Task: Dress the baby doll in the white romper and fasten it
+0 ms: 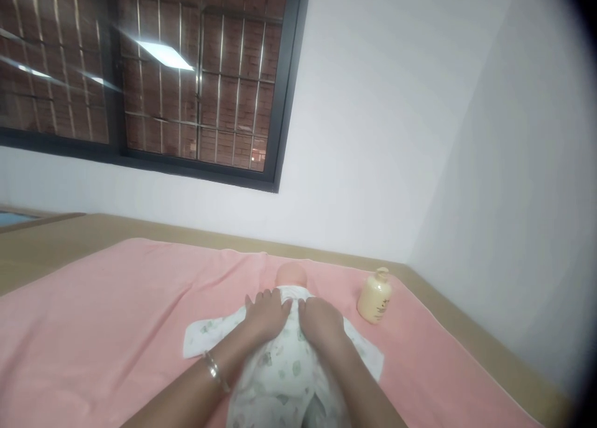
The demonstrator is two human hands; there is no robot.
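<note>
A baby doll (291, 272) lies on a pink blanket, only its smooth bald head showing past the collar. Over it spreads a white baby gown (284, 359) with a pale green print, the sleeves stretched out to both sides. At the gown's left shoulder, my left hand (268, 313) bends over the cloth, thumb toward the middle of the collar. On the right shoulder, my right hand (321, 319) is curled on the fabric, with most of its fingertips hidden. The two thumbs nearly meet just below the collar. A silver bangle circles my left wrist.
A cream pump bottle (374, 298) stands to the right on the pink blanket (140, 303). Beneath the blanket is a tan padded surface (41, 254) that meets white walls (373, 135). A dark-framed window (200, 86) with metal bars is at upper left.
</note>
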